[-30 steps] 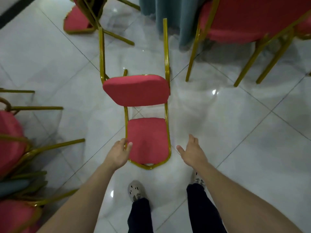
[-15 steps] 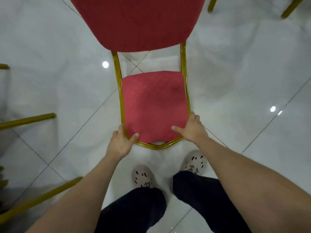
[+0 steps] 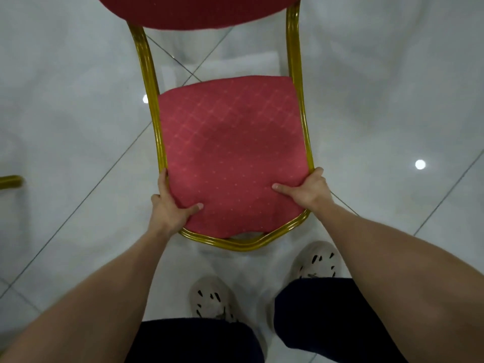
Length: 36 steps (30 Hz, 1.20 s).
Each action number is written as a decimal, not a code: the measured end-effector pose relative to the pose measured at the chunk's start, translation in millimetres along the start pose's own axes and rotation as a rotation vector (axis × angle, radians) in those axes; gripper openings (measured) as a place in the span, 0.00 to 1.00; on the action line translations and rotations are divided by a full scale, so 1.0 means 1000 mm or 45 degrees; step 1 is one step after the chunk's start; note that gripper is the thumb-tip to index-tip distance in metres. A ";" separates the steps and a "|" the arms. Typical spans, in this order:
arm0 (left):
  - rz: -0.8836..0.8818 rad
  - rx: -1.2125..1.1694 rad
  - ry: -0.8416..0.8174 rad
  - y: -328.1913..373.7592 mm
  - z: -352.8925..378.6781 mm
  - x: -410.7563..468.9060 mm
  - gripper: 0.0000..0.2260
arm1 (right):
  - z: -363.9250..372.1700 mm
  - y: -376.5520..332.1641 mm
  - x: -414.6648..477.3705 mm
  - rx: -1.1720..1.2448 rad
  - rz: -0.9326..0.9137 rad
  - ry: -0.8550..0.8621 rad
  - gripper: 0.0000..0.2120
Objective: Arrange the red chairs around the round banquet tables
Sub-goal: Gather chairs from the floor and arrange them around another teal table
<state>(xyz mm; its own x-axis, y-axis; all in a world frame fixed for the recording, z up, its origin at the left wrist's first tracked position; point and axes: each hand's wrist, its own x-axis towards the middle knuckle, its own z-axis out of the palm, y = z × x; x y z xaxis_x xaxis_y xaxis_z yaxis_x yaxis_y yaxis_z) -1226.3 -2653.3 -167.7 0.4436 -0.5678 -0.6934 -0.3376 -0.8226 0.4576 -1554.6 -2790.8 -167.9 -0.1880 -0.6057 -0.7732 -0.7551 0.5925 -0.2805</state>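
A red chair (image 3: 230, 142) with a gold metal frame lies tipped on the white tile floor right in front of me, its padded backrest nearest me and its seat cushion cut off at the top edge. My left hand (image 3: 170, 208) grips the left side of the backrest, thumb on the red fabric, fingers wrapped behind the gold tube. My right hand (image 3: 305, 191) grips the right side the same way, thumb lying on the fabric. No table is in view.
A gold leg (image 3: 10, 181) of another chair pokes in at the left edge. Glossy white floor tiles (image 3: 392, 113) spread out on both sides. My two feet in pale shoes (image 3: 212, 299) stand just behind the backrest.
My hands went from hovering open beside the backrest to gripping both of its sides. I have leaned in closer, so the chair fills more of the view.
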 end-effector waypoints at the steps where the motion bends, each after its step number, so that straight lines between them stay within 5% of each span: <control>1: 0.001 0.003 -0.006 0.007 -0.008 -0.014 0.63 | -0.010 -0.002 -0.014 0.001 0.002 0.003 0.60; 9: -0.020 0.003 -0.109 0.096 -0.143 -0.175 0.59 | -0.133 -0.053 -0.211 0.000 -0.027 0.015 0.66; 14: 0.052 0.050 0.004 0.192 -0.288 -0.267 0.46 | -0.215 -0.133 -0.354 0.014 -0.154 0.062 0.52; 18: 0.145 -0.091 0.184 0.284 -0.401 -0.308 0.25 | -0.272 -0.228 -0.435 0.070 -0.337 0.191 0.35; 20: 0.222 -0.196 0.272 0.329 -0.447 -0.319 0.20 | -0.295 -0.277 -0.463 0.141 -0.424 0.275 0.35; 24: 0.450 -0.204 0.322 0.407 -0.512 -0.321 0.24 | -0.333 -0.361 -0.492 0.113 -0.649 0.337 0.41; 29: 0.522 0.599 0.497 0.493 -0.538 -0.274 0.40 | -0.387 -0.450 -0.466 -0.521 -0.861 0.580 0.49; 36: 0.752 0.745 0.463 0.589 -0.572 -0.179 0.47 | -0.439 -0.540 -0.398 -0.443 -1.000 0.849 0.29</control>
<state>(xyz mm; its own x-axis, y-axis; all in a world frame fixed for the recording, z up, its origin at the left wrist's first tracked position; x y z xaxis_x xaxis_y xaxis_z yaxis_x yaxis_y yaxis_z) -1029.5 -3054.5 544.6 0.2653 -0.9488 -0.1715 -0.9173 -0.3032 0.2583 -1347.3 -3102.6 541.1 0.2014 -0.9784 0.0458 -0.9301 -0.2056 -0.3045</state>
